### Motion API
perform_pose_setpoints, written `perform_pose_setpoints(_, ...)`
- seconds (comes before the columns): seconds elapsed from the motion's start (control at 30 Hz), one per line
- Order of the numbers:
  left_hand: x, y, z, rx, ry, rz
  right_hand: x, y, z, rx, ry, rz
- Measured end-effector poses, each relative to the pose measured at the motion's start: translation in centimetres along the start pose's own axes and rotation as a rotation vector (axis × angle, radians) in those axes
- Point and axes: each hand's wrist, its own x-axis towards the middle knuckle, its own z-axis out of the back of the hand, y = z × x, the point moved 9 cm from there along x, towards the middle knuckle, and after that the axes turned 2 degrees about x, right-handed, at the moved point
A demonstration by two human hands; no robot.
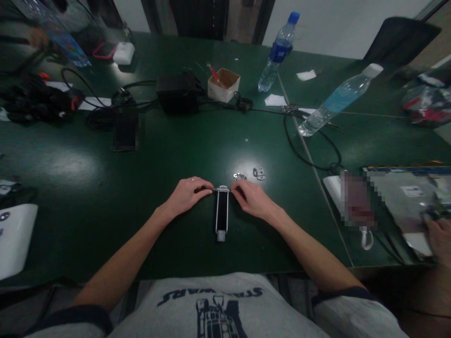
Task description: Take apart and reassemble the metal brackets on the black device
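Note:
On the green table in front of me lies a long black bar in a pale metal frame [221,211], with a silver block at its near end. Across its far end runs a thin silver metal piece [222,188]. My left hand [188,195] pinches the left end of this piece between thumb and finger. At the other end, my right hand [252,199] is closed in a similar pinch; its fingertips partly hide what they grip. Just beyond my right hand are small loose metal parts [259,173], one partly covered by the fingers.
Two water bottles, one blue-capped [276,58] and one white-capped [338,103], stand toward the back right. A small open box [221,96] is beside a black box [179,91] with cables. A co-worker's hand [440,234] is at the far right.

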Motion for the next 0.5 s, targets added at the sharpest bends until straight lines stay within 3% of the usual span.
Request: perform_pose_setpoints(0.5, -0.03, -0.72, -0.11, 0.023, 0.016, -0.026, 0.06, -0.22, -0.15, 0.004, 0.009, -0.001)
